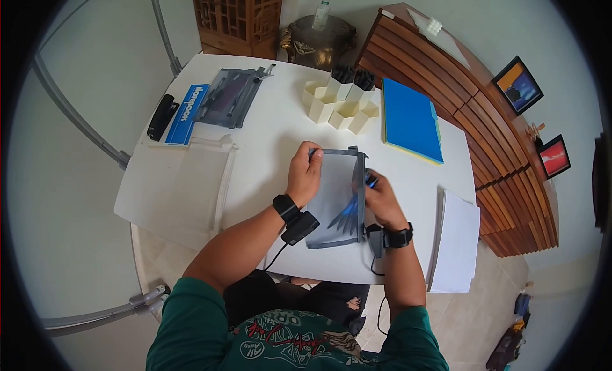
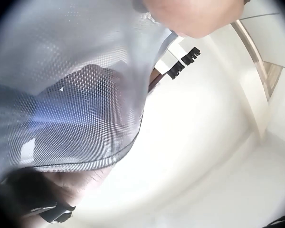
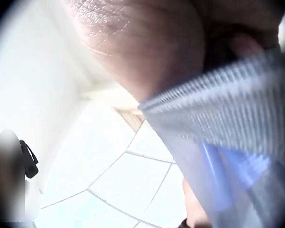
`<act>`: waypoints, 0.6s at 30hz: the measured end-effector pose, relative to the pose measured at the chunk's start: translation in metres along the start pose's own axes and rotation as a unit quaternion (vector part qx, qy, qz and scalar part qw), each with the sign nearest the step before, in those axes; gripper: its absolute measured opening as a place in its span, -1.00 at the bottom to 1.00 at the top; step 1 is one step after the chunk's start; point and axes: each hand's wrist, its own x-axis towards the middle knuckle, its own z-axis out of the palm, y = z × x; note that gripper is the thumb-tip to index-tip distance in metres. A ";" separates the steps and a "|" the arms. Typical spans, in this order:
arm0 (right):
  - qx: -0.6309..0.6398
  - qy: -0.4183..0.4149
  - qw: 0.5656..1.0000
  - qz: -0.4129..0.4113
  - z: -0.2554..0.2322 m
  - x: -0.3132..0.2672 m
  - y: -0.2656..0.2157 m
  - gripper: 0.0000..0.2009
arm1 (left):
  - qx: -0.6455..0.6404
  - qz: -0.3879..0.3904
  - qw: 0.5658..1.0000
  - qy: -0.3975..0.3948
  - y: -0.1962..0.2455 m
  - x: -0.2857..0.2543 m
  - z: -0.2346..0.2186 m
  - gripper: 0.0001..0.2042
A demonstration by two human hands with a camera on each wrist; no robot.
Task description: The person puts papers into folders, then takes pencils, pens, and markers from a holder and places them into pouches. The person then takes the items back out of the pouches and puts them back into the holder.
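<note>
A grey mesh zip pouch (image 1: 331,199) is held up over the table's front half. My left hand (image 1: 305,173) pinches its upper left corner. At the pouch's right, zippered edge, my right hand (image 1: 384,202) grips several blue pens (image 1: 371,179), their lower ends showing through the mesh inside the pouch. In the left wrist view the mesh (image 2: 85,118) covers a dark shape and a blue blur. Blue sticks (image 3: 216,175) show through the mesh in the right wrist view, beneath my right hand (image 3: 156,42).
At the back left lie a filled dark mesh pouch (image 1: 229,96), a notebook (image 1: 187,116), a black case (image 1: 162,118) and a pale empty pouch (image 1: 175,186). Cream hexagonal holders (image 1: 322,106) with black items stand at the back. Blue folders (image 1: 411,122) and white paper (image 1: 456,243) lie right.
</note>
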 end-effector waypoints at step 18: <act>-0.127 0.231 0.913 -0.312 -0.002 0.151 -0.098 -0.86 | 0.026 0.009 1.000 -0.003 0.009 -0.004 0.003 -0.89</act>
